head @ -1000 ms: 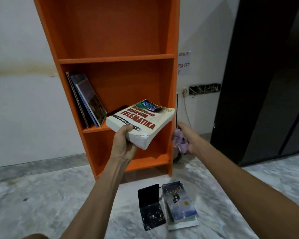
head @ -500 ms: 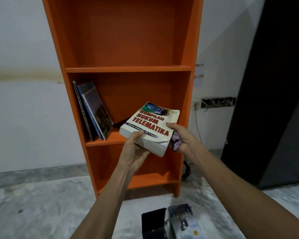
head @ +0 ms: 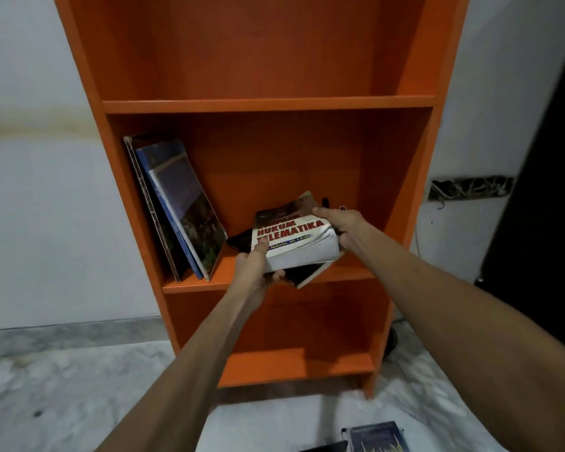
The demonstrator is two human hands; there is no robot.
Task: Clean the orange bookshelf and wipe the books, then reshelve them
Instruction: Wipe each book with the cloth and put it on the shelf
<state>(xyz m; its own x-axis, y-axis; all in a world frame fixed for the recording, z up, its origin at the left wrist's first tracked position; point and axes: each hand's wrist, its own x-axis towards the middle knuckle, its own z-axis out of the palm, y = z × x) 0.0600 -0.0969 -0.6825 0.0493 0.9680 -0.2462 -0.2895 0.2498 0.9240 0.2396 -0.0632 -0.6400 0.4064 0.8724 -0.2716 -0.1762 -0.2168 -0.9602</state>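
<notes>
The white book [head: 291,238], with "HUKUM TELEMATIKA" in red on its cover, is tilted just above the middle shelf of the orange bookshelf [head: 268,104], over a dark book [head: 307,273] that lies flat there. The left hand [head: 258,272] grips its lower left corner, the thumb on the cover and the fingers below. The right hand [head: 343,226] grips its right edge, with the fingers curled over the top. At the left side of the same shelf, some leaning books [head: 183,203] rest against the side wall. On the marble floor [head: 62,386] in front lies a blue book [head: 375,437].
</notes>
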